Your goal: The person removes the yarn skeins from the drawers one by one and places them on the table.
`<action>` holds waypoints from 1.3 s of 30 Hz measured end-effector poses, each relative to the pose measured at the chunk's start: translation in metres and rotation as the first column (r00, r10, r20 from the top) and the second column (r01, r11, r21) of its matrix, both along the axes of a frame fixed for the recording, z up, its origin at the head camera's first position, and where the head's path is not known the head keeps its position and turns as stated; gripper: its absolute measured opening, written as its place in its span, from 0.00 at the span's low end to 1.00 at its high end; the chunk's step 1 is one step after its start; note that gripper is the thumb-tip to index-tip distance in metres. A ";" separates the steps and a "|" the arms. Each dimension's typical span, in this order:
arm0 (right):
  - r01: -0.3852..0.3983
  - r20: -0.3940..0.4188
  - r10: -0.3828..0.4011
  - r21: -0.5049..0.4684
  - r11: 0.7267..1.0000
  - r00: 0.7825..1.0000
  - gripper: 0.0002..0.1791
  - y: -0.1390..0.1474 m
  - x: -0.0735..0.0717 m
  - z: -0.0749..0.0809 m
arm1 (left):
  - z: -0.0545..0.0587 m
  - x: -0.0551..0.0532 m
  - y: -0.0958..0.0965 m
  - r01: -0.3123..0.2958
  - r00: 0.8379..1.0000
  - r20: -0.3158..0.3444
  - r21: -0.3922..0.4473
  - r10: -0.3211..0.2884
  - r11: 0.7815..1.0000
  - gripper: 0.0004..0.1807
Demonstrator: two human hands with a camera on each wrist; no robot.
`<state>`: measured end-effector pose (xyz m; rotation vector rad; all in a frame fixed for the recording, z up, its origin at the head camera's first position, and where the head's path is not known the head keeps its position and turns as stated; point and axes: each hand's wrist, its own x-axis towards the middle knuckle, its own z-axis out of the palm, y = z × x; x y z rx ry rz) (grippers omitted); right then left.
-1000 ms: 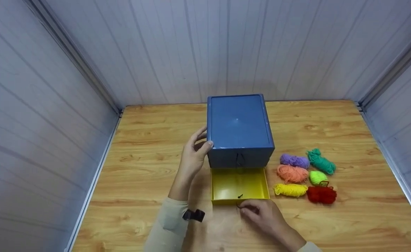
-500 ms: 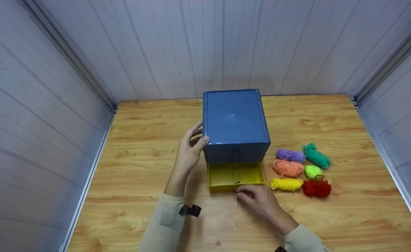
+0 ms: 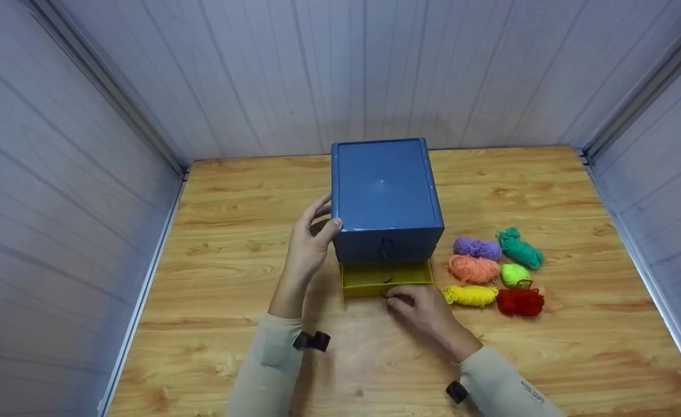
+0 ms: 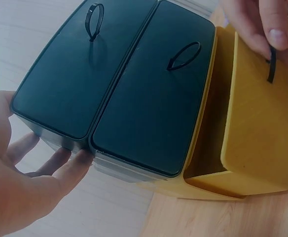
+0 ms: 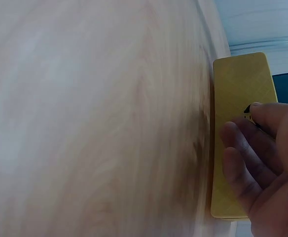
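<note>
A small drawer cabinet [image 3: 383, 185] with a blue top stands on the table. Its two upper dark drawers [image 4: 149, 94] are closed and have black loop handles. The yellow bottom drawer [image 3: 363, 289] sticks partway out, with no contents visible in the part that shows. My left hand [image 3: 307, 246] rests against the cabinet's left side, its fingers fairly straight along the side wall and the thumb at the front top corner. With thumb and forefinger, my right hand [image 3: 424, 310] pinches the yellow drawer's black loop handle [image 4: 271, 69], which the fingers partly cover.
Several yarn bundles lie right of the cabinet: purple yarn [image 3: 477, 248], green yarn [image 3: 521, 249], orange yarn [image 3: 473, 269], lime yarn [image 3: 515, 275], yellow yarn [image 3: 470, 295] and red yarn [image 3: 520, 302]. Pale panel walls [image 3: 363, 69] border the wooden table [image 3: 230, 231].
The yellow drawer has slid further into the cabinet, with my right hand moving forward on its handle. My left hand stays at the cabinet's side. The head view has shifted slightly.
</note>
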<state>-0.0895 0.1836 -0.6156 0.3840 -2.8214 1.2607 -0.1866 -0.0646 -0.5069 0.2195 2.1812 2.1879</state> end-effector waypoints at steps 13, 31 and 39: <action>0.030 0.019 -0.031 0.034 0.999 0.999 0.06 -0.001 -0.021 0.002 | 0.000 -0.002 0.003 0.012 1.000 0.006 0.033 -0.012 0.999 0.31; 0.043 0.006 -0.044 0.094 0.995 0.999 0.06 0.001 -0.034 -0.003 | -0.004 0.005 0.005 0.017 1.000 0.020 0.021 -0.017 1.000 0.31; 0.031 -0.084 -0.023 0.101 0.994 0.996 0.06 -0.005 -0.045 -0.003 | -0.002 -0.001 0.000 0.022 1.000 0.001 0.017 -0.022 1.000 0.31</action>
